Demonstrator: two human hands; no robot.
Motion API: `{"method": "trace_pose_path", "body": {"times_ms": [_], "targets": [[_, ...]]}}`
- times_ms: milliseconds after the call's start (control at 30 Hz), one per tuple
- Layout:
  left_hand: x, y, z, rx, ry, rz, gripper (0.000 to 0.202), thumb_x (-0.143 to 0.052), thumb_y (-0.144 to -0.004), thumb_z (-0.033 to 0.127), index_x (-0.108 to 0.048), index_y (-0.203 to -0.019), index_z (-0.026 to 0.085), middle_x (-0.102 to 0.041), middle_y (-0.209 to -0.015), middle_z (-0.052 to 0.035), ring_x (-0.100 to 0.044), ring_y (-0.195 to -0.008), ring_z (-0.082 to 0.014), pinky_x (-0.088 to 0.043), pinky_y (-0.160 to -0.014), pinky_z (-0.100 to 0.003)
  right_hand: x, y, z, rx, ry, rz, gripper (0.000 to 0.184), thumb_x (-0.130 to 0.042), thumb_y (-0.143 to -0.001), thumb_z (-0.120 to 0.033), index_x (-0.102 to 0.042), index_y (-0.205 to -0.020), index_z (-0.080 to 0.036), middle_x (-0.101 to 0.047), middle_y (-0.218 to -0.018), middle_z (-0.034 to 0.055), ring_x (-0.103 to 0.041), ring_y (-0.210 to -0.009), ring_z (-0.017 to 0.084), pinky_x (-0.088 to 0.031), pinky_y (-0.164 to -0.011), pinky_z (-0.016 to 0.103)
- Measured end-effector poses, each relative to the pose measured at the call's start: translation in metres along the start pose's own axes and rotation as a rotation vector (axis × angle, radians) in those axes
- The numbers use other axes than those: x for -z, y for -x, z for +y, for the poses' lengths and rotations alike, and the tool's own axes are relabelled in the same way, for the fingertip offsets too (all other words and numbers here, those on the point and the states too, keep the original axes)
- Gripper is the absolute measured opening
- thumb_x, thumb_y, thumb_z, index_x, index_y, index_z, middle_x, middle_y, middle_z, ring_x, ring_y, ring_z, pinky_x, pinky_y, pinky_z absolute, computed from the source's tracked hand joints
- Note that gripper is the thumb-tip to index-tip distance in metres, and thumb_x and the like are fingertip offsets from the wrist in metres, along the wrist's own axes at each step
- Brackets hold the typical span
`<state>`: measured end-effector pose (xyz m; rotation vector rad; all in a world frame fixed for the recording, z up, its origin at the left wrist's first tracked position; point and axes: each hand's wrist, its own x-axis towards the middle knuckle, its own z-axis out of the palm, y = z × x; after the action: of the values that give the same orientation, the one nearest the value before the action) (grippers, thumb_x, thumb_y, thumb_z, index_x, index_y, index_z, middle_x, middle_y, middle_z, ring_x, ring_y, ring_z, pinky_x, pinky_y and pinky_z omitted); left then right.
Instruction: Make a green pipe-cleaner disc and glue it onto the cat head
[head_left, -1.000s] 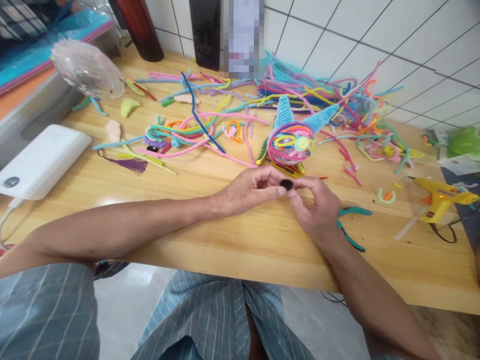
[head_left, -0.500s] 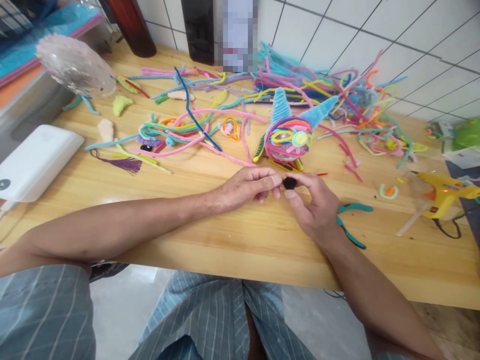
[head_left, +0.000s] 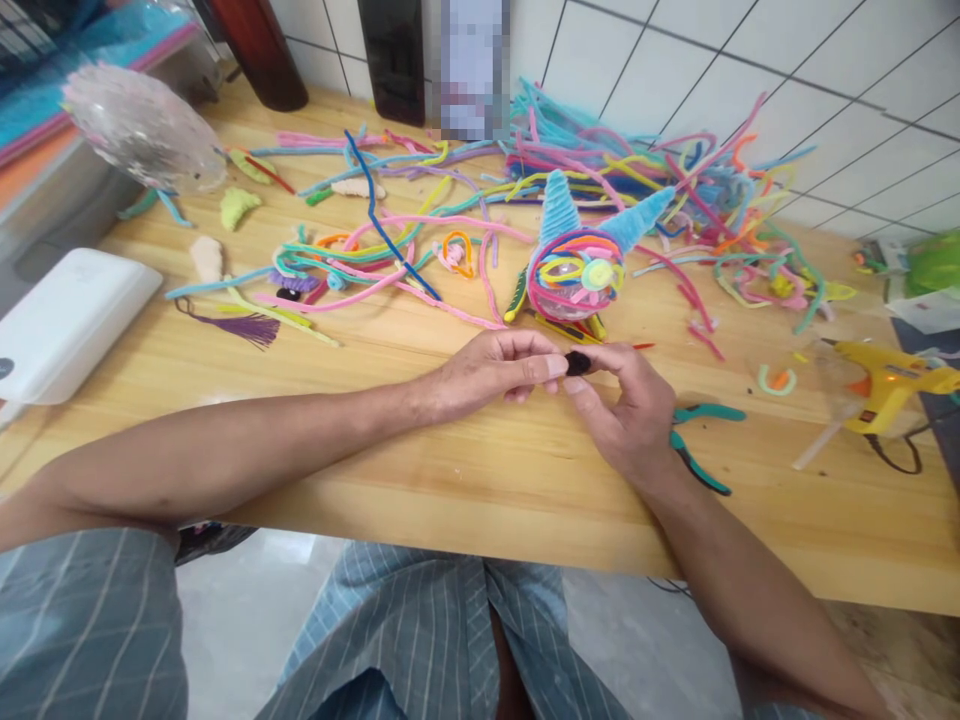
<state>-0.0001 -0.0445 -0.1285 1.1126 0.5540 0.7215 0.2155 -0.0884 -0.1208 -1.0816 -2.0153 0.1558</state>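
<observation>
Between my fingertips is a small black fuzzy coil (head_left: 577, 364), perhaps wound pipe cleaner. My left hand (head_left: 506, 368) pinches its left side between thumb and forefinger, the other fingers curled beneath. From the right, my right hand (head_left: 626, 400) grips it with thumb and forefinger. Just behind the hands stands a round pipe-cleaner figure (head_left: 576, 272) with two pointed blue ears and a flower-like disc on its front. Teal-handled pliers (head_left: 705, 412) lie beside my right wrist, partly hidden by it.
A yellow glue gun (head_left: 885, 380) with a cord rests at the right. Loose pipe cleaners (head_left: 585, 150) are heaped along the tiled wall. At the left are a white power bank (head_left: 79, 325), a purple tassel (head_left: 244, 325) and a clear bumpy bottle (head_left: 142, 130). A phone (head_left: 391, 60) leans at the back.
The black coil has turned slightly between my fingers, and my left thumb now reaches a little further onto it. The view has shifted slightly; the other things lie as before.
</observation>
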Motion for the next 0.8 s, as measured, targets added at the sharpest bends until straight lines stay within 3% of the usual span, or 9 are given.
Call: {"method": "trace_pose_path", "body": {"times_ms": [133, 233, 367, 600, 700, 800], "targets": [[-0.003, 0.003, 0.003, 0.018, -0.027, 0.035, 0.045, -0.091, -0.082, 0.055, -0.071, -0.093, 0.016, -0.062, -0.073, 0.0039, -0.044, -0.058, -0.0059, -0.036, -0.057, -0.022, -0.002, -0.001, 0.000, 0.077, 0.031, 0.031, 0.034, -0.076, -0.098, -0.022, -0.069, -0.130, -0.030, -0.083, -0.108, 0.0040, -0.079, -0.088, 0.021, -0.065, -0.080, 0.038], [-0.004, 0.004, 0.003, -0.014, -0.037, 0.061, 0.043, -0.090, -0.084, 0.052, -0.067, -0.087, 0.016, -0.064, -0.075, 0.0025, -0.049, -0.063, -0.0073, -0.037, -0.061, -0.021, -0.003, -0.001, -0.001, 0.102, 0.050, 0.046, 0.043, -0.077, -0.097, -0.022, -0.066, -0.138, -0.031, -0.083, -0.115, 0.0055, -0.080, -0.089, 0.022, -0.066, -0.082, 0.041], [-0.003, 0.002, -0.002, -0.044, -0.008, 0.069, 0.041, -0.091, -0.082, 0.050, -0.068, -0.088, 0.016, -0.070, -0.085, -0.0001, -0.061, -0.078, -0.0108, -0.046, -0.074, -0.024, -0.003, -0.001, -0.001, 0.108, 0.071, 0.044, 0.037, -0.075, -0.097, -0.022, -0.067, -0.132, -0.031, -0.083, -0.110, 0.0039, -0.079, -0.088, 0.023, -0.064, -0.080, 0.041], [-0.001, 0.004, -0.004, -0.089, -0.058, 0.047, 0.038, -0.089, -0.084, 0.047, -0.069, -0.090, 0.015, -0.066, -0.084, 0.0007, -0.058, -0.076, -0.0105, -0.046, -0.074, -0.025, -0.004, -0.002, -0.004, 0.113, 0.062, 0.048, 0.034, -0.074, -0.094, -0.016, -0.068, -0.125, -0.029, -0.082, -0.103, 0.0029, -0.078, -0.088, 0.022, -0.063, -0.079, 0.038], [-0.002, 0.005, -0.002, -0.105, -0.101, 0.031, 0.037, -0.087, -0.086, 0.048, -0.071, -0.093, 0.016, -0.069, -0.087, -0.0010, -0.061, -0.079, -0.0126, -0.048, -0.076, -0.027, -0.001, -0.003, -0.007, 0.049, 0.087, 0.030, 0.026, -0.072, -0.093, -0.018, -0.069, -0.116, -0.029, -0.081, -0.099, 0.0021, -0.077, -0.086, 0.022, -0.063, -0.078, 0.038], [-0.003, 0.007, 0.002, -0.146, -0.200, 0.088, 0.034, -0.083, -0.089, 0.048, -0.073, -0.097, 0.016, -0.069, -0.086, -0.0013, -0.060, -0.077, -0.0131, -0.047, -0.073, -0.027, 0.006, -0.009, -0.005, -0.101, 0.042, 0.100, 0.019, -0.073, -0.092, -0.021, -0.072, -0.109, -0.028, -0.080, -0.095, 0.0017, -0.075, -0.081, 0.021, -0.063, -0.078, 0.038]]}}
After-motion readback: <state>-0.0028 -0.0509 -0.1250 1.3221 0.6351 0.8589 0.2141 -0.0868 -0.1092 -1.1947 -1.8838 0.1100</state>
